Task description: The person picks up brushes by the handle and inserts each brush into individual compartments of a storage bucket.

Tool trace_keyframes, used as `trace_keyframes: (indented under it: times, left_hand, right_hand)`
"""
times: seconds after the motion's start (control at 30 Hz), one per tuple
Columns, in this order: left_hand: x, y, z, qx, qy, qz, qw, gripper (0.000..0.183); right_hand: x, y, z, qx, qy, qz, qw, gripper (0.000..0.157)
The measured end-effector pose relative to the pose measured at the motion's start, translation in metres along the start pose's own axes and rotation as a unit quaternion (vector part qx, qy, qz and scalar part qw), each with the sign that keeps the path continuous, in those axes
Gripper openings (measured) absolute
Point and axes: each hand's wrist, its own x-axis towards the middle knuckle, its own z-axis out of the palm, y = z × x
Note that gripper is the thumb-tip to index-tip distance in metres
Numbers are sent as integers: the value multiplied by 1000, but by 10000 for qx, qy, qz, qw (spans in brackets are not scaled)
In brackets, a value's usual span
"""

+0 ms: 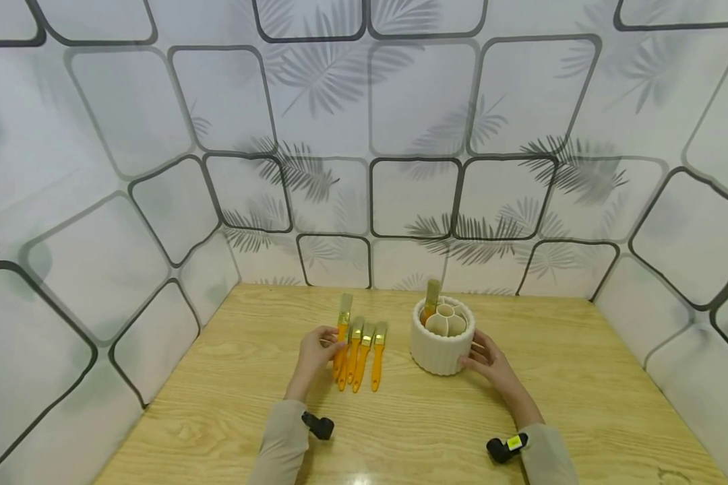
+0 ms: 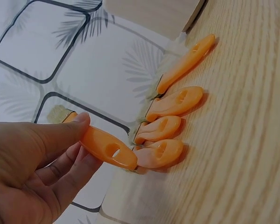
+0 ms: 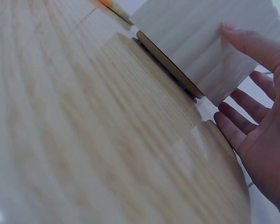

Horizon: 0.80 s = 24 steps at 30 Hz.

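Observation:
My left hand point(image 1: 315, 351) pinches a paintbrush point(image 1: 344, 313) by its orange handle between thumb and fingers, bristles up. In the left wrist view the handle point(image 2: 105, 147) with its hanging hole points toward the table. Several like paintbrushes point(image 1: 377, 357) lie side by side just right of that hand, bristles away from me. My right hand point(image 1: 491, 367) rests against the right side of a white, ribbed round holder point(image 1: 439, 353), thumb on its near wall and fingers around the far side. One paintbrush point(image 1: 432, 291) stands in the holder's back left compartment.
The light wood table point(image 1: 412, 431) reaches patterned walls point(image 1: 412, 202) at the back and both sides. Inside the holder, a flower-shaped divider point(image 1: 445, 323) parts it into compartments. A small black camera is strapped to each wrist.

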Motion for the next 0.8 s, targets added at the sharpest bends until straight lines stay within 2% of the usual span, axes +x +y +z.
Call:
trace_keyframes:
  times: [0.2, 0.4, 0.8]
  left_hand:
    - [-2, 5, 2, -40, -99, 48, 9999, 27]
    - [-4, 10, 3, 119, -63, 252, 9996, 26]
    - [-5, 16, 10, 61, -10, 379, 9993, 24]
  right_hand:
    - [0, 0, -1, 63, 53, 48, 10000, 71]
    - [0, -2, 0, 145, 9, 103, 9998, 71]
    - [-1, -2, -1, 79, 84, 118, 9999, 70]
